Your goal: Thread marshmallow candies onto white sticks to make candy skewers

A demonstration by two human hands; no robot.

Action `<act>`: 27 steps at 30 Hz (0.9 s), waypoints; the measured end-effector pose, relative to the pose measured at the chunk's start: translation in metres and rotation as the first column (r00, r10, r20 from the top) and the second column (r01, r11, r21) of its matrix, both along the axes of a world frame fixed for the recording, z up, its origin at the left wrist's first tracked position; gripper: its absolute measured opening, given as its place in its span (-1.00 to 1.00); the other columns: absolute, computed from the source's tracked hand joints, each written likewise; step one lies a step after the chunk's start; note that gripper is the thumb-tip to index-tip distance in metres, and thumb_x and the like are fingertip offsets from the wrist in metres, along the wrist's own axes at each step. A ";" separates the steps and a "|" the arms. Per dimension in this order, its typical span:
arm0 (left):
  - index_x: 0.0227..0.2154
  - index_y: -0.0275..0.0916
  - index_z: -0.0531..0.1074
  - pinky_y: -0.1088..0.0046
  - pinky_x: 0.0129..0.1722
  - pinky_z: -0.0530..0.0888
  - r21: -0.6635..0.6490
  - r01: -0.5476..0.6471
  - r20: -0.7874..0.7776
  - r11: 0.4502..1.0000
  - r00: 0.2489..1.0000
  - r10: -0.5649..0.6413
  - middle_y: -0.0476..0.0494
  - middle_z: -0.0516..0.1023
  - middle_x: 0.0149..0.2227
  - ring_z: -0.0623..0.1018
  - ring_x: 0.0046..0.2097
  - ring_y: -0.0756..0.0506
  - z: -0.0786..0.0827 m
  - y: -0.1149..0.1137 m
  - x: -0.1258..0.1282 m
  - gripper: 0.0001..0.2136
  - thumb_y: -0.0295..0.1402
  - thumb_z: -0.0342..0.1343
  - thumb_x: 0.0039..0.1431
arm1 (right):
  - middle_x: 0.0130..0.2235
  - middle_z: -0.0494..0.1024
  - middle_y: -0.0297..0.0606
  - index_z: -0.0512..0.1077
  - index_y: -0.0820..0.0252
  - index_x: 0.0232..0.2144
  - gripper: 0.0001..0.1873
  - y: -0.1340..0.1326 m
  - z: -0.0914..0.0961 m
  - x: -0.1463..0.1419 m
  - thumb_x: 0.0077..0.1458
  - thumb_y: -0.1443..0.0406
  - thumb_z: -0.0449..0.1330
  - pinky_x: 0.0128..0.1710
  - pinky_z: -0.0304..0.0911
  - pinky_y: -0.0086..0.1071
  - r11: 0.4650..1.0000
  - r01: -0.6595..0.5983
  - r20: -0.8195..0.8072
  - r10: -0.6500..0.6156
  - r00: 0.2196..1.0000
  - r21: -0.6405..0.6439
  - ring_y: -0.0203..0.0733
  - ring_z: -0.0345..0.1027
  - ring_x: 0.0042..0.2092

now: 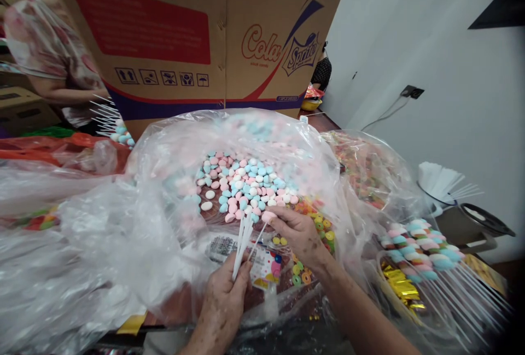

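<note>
At the near edge, I note the left hand (223, 300) clamped on a bundle of thin white plastic sticks (241, 240). The right hand (297, 234) pinches a round pink candy (268, 216), just beside the pastel candy pile (241, 185) in the clear plastic bag (287, 141).

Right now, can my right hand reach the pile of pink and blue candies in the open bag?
Probably yes. The right hand sits at the near edge of the candy pile, the plastic bag gapes open, and nothing lies between, though its fingers pinch a pink candy.
</note>
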State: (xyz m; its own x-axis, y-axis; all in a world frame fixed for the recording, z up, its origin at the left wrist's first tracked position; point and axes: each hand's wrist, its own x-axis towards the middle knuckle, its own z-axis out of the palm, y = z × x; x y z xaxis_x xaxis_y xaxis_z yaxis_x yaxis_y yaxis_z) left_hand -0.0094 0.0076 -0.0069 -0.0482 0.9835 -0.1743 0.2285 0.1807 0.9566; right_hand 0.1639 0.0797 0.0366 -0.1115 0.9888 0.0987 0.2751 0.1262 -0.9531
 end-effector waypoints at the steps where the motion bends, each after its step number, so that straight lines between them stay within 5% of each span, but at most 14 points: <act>1: -0.34 -0.22 0.52 0.47 -0.61 0.27 -0.002 0.010 -0.011 1.000 1.000 -0.010 0.06 0.40 -0.67 0.39 -0.61 -0.08 0.001 0.000 -0.001 -0.69 -0.10 0.01 0.15 | -0.26 0.62 -0.32 0.60 0.08 -0.15 -0.71 -0.001 0.000 0.000 0.15 0.13 0.20 -0.20 0.34 -0.33 0.999 -0.005 0.063 0.002 0.998 0.048 -0.17 0.46 -0.24; 5: -0.38 -0.20 0.51 0.47 -0.61 0.29 -0.004 -0.035 -0.003 0.999 0.999 0.035 0.06 0.41 -0.67 0.41 -0.61 -0.09 0.007 -0.002 0.001 -0.73 -0.12 0.03 0.13 | -0.25 0.62 -0.35 0.59 0.04 -0.12 -0.71 -0.003 0.000 -0.003 0.17 0.14 0.17 -0.18 0.35 -0.33 0.996 0.007 0.135 -0.020 0.991 0.090 -0.16 0.47 -0.22; 12: -0.40 -0.21 0.49 0.47 -0.61 0.26 -0.002 -0.094 0.053 0.996 0.994 0.094 0.07 0.37 -0.67 0.36 -0.61 -0.07 0.005 -0.003 0.003 -0.72 -0.11 0.04 0.13 | -0.17 0.65 -0.32 0.61 0.01 -0.18 -0.75 -0.006 -0.002 -0.011 0.08 0.21 0.24 -0.09 0.35 -0.29 0.990 0.062 0.037 -0.068 0.997 0.128 -0.11 0.49 -0.16; 17: -0.36 -0.22 0.50 0.44 -0.53 0.33 -0.006 -0.076 0.059 0.997 0.995 0.076 0.07 0.37 -0.63 0.39 -0.56 -0.09 0.001 -0.004 0.001 -0.70 -0.09 0.04 0.13 | -0.34 0.60 -0.34 0.60 0.08 -0.23 -0.78 -0.007 0.005 -0.015 0.08 0.17 0.27 -0.28 0.30 -0.37 0.998 0.044 -0.194 -0.052 0.980 -0.047 -0.22 0.42 -0.32; 22: -0.41 -0.22 0.49 0.43 -0.48 0.36 0.034 -0.082 0.080 0.996 0.994 0.079 0.07 0.35 -0.64 0.39 -0.54 -0.09 0.000 -0.006 0.001 -0.72 -0.11 0.05 0.13 | -0.39 0.57 -0.30 0.59 0.18 -0.39 -0.79 -0.005 0.013 -0.019 -0.11 0.19 0.37 -0.32 0.28 -0.41 0.971 0.044 -0.544 -0.168 0.822 -0.233 -0.27 0.36 -0.35; 25: -0.49 -0.21 0.46 0.45 -0.48 0.35 0.043 -0.023 0.050 0.999 0.999 0.021 0.07 0.35 -0.64 0.40 -0.54 -0.09 0.000 -0.005 -0.002 -0.73 -0.12 0.06 0.14 | -0.41 0.57 -0.28 0.59 0.18 -0.41 -0.75 -0.002 0.013 -0.016 -0.16 0.16 0.39 -0.35 0.29 -0.38 0.958 0.088 -0.556 -0.232 0.798 -0.274 -0.25 0.36 -0.38; 27: -0.52 -0.20 0.45 0.47 -0.53 0.32 0.042 0.015 0.036 0.999 0.999 -0.017 0.06 0.36 -0.64 0.39 -0.55 -0.08 0.000 -0.004 -0.004 -0.72 -0.13 0.06 0.15 | -0.41 0.57 -0.30 0.60 0.17 -0.39 -0.76 0.001 0.010 -0.012 -0.12 0.15 0.36 -0.35 0.29 -0.37 0.956 0.166 -0.453 -0.262 0.852 -0.241 -0.23 0.37 -0.37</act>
